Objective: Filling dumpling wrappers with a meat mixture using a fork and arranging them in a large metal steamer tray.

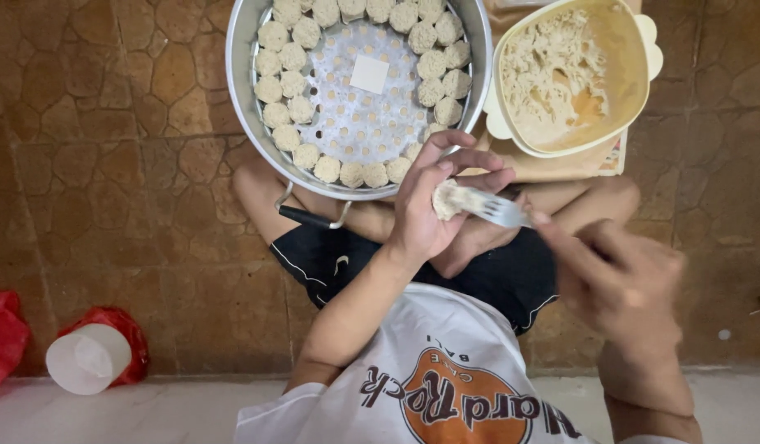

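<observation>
Head view: the left hand (433, 205) cups a dumpling (452, 198) just below the steamer tray (244, 99), fingers curled around it; the right hand (622, 279), lower right of the tray, pinches a fork (499, 210) whose tines touch the dumpling; a bowl (635, 49) of filling sits right of the tray.

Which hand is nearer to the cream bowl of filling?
Left. The left hand, cupping a dumpling, is just below the bowl; the right hand, holding the fork, is lower.

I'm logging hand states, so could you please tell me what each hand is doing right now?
Left hand: cupped around a dumpling.
Right hand: closed on a fork, whose tines touch the dumpling.
</observation>
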